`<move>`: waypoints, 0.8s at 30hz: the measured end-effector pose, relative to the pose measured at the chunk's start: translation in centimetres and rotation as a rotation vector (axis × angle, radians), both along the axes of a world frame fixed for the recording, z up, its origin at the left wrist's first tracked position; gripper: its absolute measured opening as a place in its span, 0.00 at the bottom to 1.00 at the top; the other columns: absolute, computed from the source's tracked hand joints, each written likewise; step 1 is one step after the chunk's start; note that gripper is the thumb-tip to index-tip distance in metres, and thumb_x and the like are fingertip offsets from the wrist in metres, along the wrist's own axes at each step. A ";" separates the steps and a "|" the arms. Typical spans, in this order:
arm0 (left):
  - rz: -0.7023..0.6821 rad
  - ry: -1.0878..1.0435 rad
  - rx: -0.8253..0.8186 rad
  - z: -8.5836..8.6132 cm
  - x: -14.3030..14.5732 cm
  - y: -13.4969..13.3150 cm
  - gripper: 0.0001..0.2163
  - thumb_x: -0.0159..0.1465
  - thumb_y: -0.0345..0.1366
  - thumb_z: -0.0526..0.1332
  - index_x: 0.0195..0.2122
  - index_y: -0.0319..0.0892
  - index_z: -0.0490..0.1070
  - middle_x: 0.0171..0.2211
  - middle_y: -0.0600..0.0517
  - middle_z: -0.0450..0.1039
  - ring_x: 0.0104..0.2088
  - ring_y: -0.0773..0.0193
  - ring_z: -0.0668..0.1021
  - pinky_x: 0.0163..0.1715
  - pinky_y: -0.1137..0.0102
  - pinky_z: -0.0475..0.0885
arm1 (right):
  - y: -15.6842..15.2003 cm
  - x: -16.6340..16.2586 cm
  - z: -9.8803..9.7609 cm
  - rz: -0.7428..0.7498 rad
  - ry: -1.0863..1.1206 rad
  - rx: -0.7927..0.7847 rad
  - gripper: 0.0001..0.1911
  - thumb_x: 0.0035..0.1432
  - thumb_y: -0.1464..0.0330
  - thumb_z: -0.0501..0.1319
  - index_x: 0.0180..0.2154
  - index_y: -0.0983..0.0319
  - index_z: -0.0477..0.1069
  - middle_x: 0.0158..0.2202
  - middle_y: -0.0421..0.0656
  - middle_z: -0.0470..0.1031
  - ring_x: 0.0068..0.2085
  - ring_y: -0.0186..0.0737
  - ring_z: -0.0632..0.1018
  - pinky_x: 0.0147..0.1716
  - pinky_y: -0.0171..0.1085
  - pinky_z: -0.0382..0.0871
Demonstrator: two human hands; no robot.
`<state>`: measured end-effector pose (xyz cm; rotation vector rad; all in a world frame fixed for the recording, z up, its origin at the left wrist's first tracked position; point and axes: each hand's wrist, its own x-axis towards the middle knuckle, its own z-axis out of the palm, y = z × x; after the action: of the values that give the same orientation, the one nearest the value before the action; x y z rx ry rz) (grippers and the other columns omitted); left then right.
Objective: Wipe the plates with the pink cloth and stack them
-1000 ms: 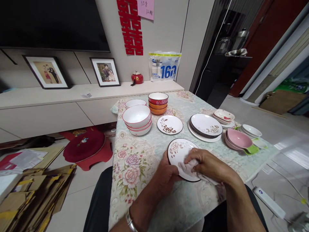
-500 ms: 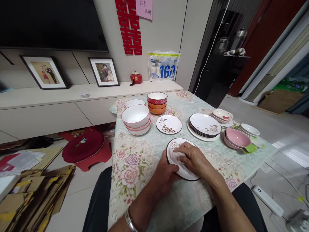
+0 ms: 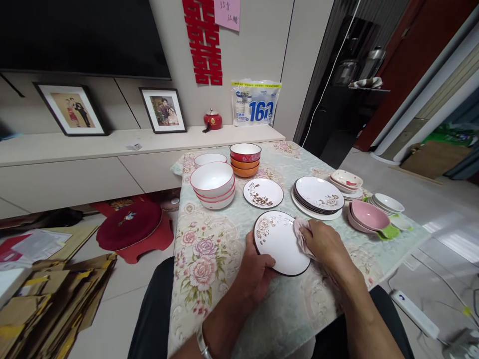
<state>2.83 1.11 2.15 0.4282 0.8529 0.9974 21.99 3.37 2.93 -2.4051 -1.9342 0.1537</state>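
Observation:
A white plate with a dark rim and brown flowers is tilted above the near part of the table. My left hand grips its left edge, thumb on top and fingers underneath. My right hand is closed around a pale pink cloth, pressed to the plate's right rim. Just beyond lies a matching plate, flat on the tablecloth. To its right stands a stack of dark-rimmed plates on a larger white plate.
White red-rimmed bowls are stacked at the left, beside red and orange bowls. Pink bowls and small white bowls stand near the right edge of the flowered tablecloth. A red stool is on the floor.
My right hand has moved the cloth from the middle of the plate to its right rim, uncovering the flower pattern. My left hand still holds the plate's left edge.

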 end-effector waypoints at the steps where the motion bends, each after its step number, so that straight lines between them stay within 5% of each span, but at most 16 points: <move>1: 0.027 0.002 -0.005 0.1 0.1 0.0 0.40 0.40 0.19 0.57 0.57 0.49 0.58 0.51 0.48 0.73 0.44 0.57 0.77 0.35 0.64 0.78 | 0.0 0.6 0.0 0.019 0.026 -0.032 0.14 0.66 0.64 0.53 0.33 0.64 0.73 0.33 0.51 0.77 0.33 0.43 0.74 0.29 0.37 0.53; 7: 0.121 0.006 -0.019 0.1 0.1 0.2 0.39 0.41 0.18 0.58 0.56 0.50 0.59 0.52 0.49 0.72 0.43 0.59 0.78 0.37 0.65 0.78 | 0.2 1.6 -1.1 0.008 0.286 0.065 0.17 0.62 0.57 0.53 0.28 0.61 0.69 0.30 0.48 0.77 0.31 0.43 0.73 0.30 0.37 0.57; 13: 0.036 -0.061 0.020 -0.3 -0.3 0.3 0.40 0.41 0.18 0.59 0.58 0.48 0.61 0.52 0.47 0.75 0.45 0.56 0.79 0.41 0.63 0.77 | 1.2 0.2 -3.0 -0.074 0.738 0.298 0.18 0.52 0.58 0.61 0.41 0.62 0.76 0.37 0.46 0.80 0.37 0.46 0.77 0.36 0.39 0.65; 19: -0.061 -0.115 -0.006 -0.3 -0.5 0.4 0.26 0.56 0.31 0.63 0.58 0.41 0.65 0.44 0.44 0.81 0.43 0.51 0.82 0.42 0.60 0.76 | 0.8 0.7 -2.5 -0.029 1.095 0.229 0.21 0.49 0.63 0.65 0.46 0.63 0.75 0.35 0.43 0.80 0.33 0.42 0.76 0.32 0.37 0.67; 24: -0.080 -0.045 -0.089 0.0 -0.2 0.3 0.20 0.57 0.30 0.64 0.52 0.31 0.71 0.38 0.39 0.82 0.40 0.49 0.83 0.44 0.58 0.76 | 0.3 0.2 -1.5 0.008 1.179 0.179 0.21 0.51 0.63 0.64 0.47 0.63 0.75 0.35 0.42 0.79 0.31 0.40 0.75 0.30 0.35 0.65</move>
<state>2.62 1.46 2.14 0.3598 0.8301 0.8891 22.20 3.66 1.39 -1.5231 -1.2720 1.0472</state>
